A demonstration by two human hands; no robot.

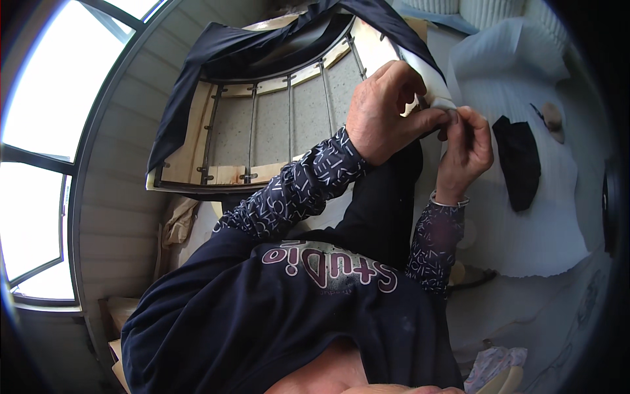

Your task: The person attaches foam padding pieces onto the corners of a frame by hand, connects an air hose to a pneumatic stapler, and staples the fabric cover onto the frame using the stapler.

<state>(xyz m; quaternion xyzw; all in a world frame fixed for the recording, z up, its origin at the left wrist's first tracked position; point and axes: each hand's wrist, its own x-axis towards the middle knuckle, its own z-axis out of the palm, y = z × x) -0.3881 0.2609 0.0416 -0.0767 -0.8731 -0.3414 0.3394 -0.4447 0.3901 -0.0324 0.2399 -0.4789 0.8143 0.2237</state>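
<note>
A wooden seat frame [186,141] with metal spring bars [289,118] across it lies in front of me, dark fabric [233,56] draped over its far and left edges. At its right corner, white padding [426,72] shows beside the dark cloth. My left hand [387,111] is closed, its thumb pressing at the end of this padding. A small dark bit shows between its fingers; its kind cannot be made out. My right hand [464,154] pinches the same spot from the right, its fingertips meeting the left thumb. The fingers partly hide what lies between them.
To the right, a pale sheet [512,243] covers the floor, with a black piece of cloth [518,161] and a small dark-and-tan object [552,121] on it. White ribbed round things [489,12] stand at the far right. Windows [65,79] line the left wall.
</note>
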